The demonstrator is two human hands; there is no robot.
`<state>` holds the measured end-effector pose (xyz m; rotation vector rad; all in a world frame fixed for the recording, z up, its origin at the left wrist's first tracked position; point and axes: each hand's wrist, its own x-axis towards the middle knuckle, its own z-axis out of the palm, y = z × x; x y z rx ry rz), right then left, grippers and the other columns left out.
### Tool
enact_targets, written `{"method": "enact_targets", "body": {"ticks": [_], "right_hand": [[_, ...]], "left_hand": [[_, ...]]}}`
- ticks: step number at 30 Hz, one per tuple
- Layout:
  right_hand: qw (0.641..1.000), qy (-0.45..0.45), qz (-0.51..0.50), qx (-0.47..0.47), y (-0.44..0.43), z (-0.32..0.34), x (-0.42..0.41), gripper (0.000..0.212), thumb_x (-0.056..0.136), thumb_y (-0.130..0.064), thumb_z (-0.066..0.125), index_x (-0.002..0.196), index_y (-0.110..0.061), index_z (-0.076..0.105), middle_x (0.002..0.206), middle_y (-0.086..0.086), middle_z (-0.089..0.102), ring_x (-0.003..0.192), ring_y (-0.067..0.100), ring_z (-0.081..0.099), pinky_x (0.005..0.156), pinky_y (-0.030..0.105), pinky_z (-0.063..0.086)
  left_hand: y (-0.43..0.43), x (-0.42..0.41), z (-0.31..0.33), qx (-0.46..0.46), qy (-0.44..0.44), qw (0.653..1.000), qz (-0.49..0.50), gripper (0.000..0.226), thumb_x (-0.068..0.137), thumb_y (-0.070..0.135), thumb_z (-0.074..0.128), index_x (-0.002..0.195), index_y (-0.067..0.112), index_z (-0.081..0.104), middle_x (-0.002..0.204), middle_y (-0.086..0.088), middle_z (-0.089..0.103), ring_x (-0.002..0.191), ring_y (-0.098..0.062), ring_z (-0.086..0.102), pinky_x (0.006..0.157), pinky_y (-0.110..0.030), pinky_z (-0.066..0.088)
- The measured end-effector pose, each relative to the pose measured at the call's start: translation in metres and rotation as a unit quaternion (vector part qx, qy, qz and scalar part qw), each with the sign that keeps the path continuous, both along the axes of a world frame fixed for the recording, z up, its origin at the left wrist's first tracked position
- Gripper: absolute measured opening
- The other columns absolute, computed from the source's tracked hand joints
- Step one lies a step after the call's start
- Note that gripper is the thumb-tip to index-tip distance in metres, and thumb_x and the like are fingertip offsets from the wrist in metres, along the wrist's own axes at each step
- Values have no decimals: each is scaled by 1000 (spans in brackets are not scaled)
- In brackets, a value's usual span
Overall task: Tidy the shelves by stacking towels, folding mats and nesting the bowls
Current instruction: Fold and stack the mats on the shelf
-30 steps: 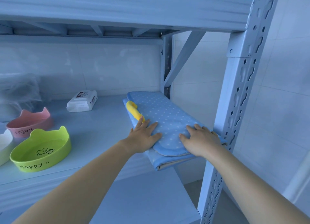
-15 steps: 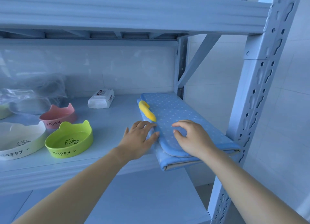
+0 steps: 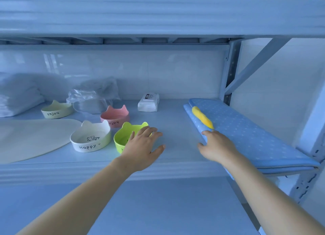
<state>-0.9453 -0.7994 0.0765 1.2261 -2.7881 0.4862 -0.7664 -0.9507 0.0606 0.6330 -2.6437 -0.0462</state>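
Note:
A folded blue dotted mat (image 3: 246,134) with a yellow patch lies at the right end of the shelf (image 3: 175,129), its near corner jutting over the edge. My right hand (image 3: 217,146) rests with fingers spread against the mat's left edge. My left hand (image 3: 142,146) hovers open just over the near rim of the green eared bowl (image 3: 123,136). A white "Happy" bowl (image 3: 90,138), a pink bowl (image 3: 115,116) and a pale yellow "Enjoy" bowl (image 3: 56,110) stand apart to the left. A cream mat (image 3: 29,138) lies flat at far left.
White folded towels (image 3: 17,97) sit at the back left. A clear plastic bag (image 3: 88,101) lies behind the bowls, and a white wipes pack (image 3: 148,103) at the back centre. A shelf post (image 3: 309,146) stands right; another shelf board runs overhead.
My left hand left the blue mat and moved left over the green bowl. My right hand slid to the mat's left edge. The view swung left, showing more bowls and the cream mat.

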Motion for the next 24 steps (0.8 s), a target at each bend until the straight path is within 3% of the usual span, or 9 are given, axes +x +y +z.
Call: {"method": "enact_targets", "body": {"ticks": [10,16,21,24], "right_hand": [[998,40,31,23,-4,-15,38,56,83,-12,49,136,-25,39,145,5,34,128,25,40,97,33,39],[999,-7,48,-24,2,-12,41,56,83,-12,49,136,-30,41,154,-1,23,135,17,33,102,30,34],[988,-47,68,-128,10,-7,35,46,85,-15,53,130,-24,49,143,-6,40,129,13,41,103,27,34],[992,-23,43,-121,14,-7,27,43,86,-20,52,129,-20,49,134,-2,46,125,18,44,102,34,35]], "left_hand": [[-11,6,0,5,-11,998,-62,47,91,50,40,134,30,39,143,10,34,138,-13,20,113,-49,18],[5,-13,-4,7,-26,994,-103,48,91,50,39,135,31,36,143,10,32,139,-12,17,114,-49,14],[11,-23,-4,-8,-23,992,-123,48,92,49,40,136,31,35,145,9,32,138,-12,19,113,-48,19],[15,-29,-4,0,-18,992,-124,48,92,47,41,136,30,36,145,8,32,138,-13,20,112,-47,20]]}}
